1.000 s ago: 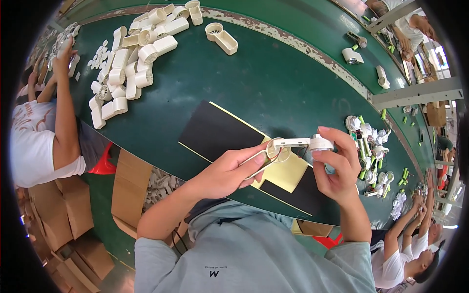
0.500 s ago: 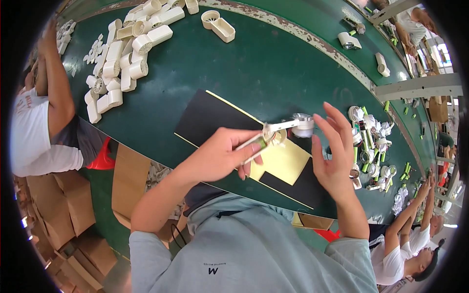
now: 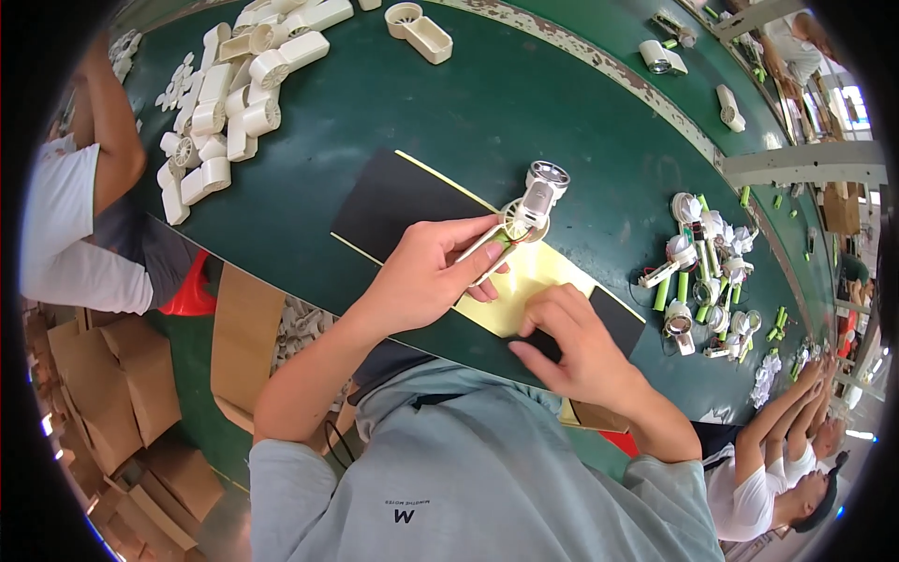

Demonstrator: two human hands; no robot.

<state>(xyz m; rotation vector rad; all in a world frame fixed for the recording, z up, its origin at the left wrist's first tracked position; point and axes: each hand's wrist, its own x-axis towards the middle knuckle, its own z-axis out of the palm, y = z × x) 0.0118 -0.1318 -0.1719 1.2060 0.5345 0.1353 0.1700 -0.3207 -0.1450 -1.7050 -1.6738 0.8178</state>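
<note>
My left hand [image 3: 440, 267] is closed around an open cream plastic housing [image 3: 481, 265], a handle shape with a round vented end. A green cylinder, apparently a battery, shows partly inside it; the fingers cover the rest. From the vented end a white and silver fan-like piece [image 3: 540, 199] with a round silver rim points away from me. Lower and to the right, my right hand [image 3: 581, 347] hovers near the yellow sheet [image 3: 524, 276], thumb apart from the curled fingers, nothing seen between them. Under both lies a black mat [image 3: 412, 192] on the green table.
Cream housings [image 3: 267, 70] are heaped at the far left, and one housing [image 3: 420, 34] lies apart. White fan parts with green cylinders [image 3: 712, 272] cluster at right. Open cardboard boxes [image 3: 248, 342] stand below the table edge. Co-workers sit on both sides.
The silver-rimmed piece has swung from pointing right to pointing away from me. My right hand has drawn back from beside it, toward me and to the left.
</note>
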